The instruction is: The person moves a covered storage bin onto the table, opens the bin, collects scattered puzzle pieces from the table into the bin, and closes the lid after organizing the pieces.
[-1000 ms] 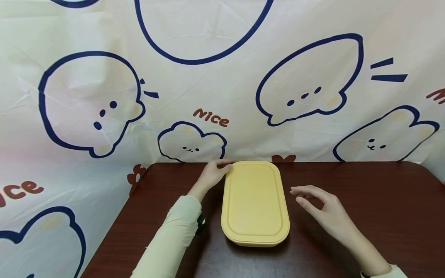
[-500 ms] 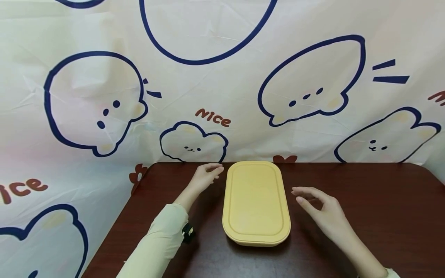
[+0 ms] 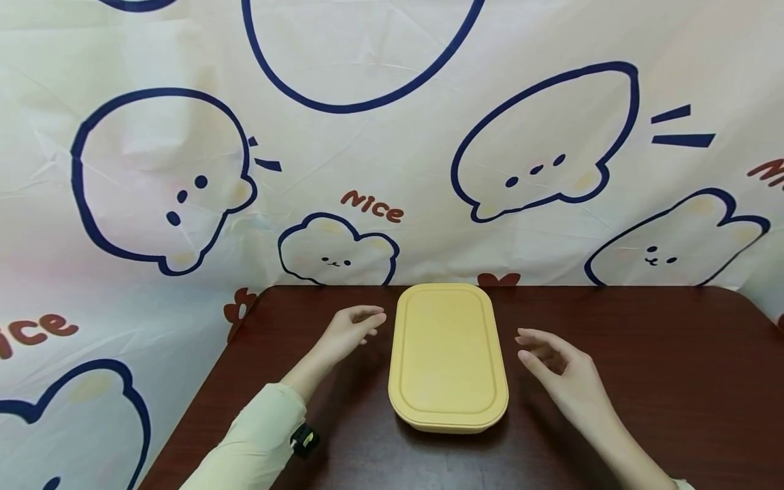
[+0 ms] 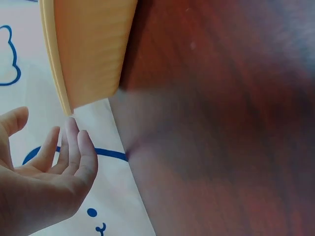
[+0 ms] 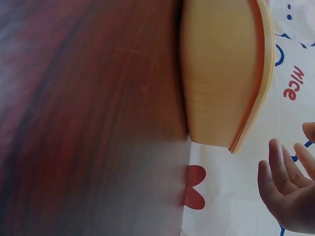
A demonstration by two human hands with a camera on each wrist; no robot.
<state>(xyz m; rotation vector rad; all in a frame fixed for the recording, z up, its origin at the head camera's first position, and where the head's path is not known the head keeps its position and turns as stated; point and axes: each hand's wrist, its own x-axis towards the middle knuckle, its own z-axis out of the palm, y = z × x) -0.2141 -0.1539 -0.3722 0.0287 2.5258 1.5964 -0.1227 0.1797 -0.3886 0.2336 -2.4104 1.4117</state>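
A yellow rectangular box [image 3: 449, 357] with rounded corners and a flat lid sits on the dark wooden table. To its left hovers my left hand [image 3: 348, 333], fingers loosely bent, apart from the box and holding nothing. On the other side my right hand [image 3: 569, 374] is held in the air with thumb and fingers spread, likewise touching nothing. Both wrist views show the side of the box, the left hand [image 4: 54, 177] and the right hand [image 5: 290, 189] with relaxed fingers. What the box contains is hidden by its lid.
The reddish-brown table [image 3: 643, 354] reaches back to a pale cloth backdrop [image 3: 429, 170] printed with blue-outlined cartoon figures. A small dark device [image 3: 304, 440] is strapped to the left wrist.
My left hand has let go of the box's far left corner and drawn back toward the lower left. The right hand stays almost in place; the box sits where it was.
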